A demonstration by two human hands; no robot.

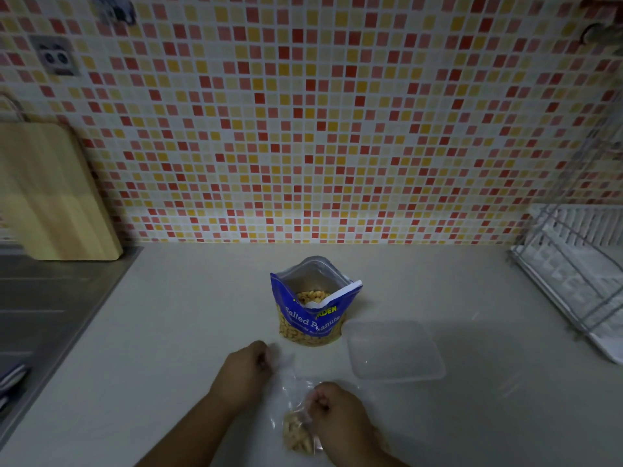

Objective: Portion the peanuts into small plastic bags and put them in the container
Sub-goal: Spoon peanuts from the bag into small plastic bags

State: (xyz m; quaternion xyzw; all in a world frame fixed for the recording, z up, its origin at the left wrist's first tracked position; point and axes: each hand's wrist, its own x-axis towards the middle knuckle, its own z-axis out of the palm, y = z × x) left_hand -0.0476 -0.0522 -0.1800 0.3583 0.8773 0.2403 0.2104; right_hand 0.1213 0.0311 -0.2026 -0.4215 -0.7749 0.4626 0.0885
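Observation:
A blue bag of salted peanuts (313,310) stands open on the worktop, peanuts showing inside. To its right lies a clear plastic container (396,350), empty as far as I can see. Near the front edge a small clear plastic bag (296,419) holds a portion of peanuts at its bottom. My left hand (246,372) pinches the bag's upper end. My right hand (337,412) grips the bag's middle, just above the peanuts.
A pale worktop (188,318) runs under a mosaic tile wall. A steel sink drainer (43,308) and a wooden cutting board (50,193) are at the left. A white dish rack (573,264) stands at the right.

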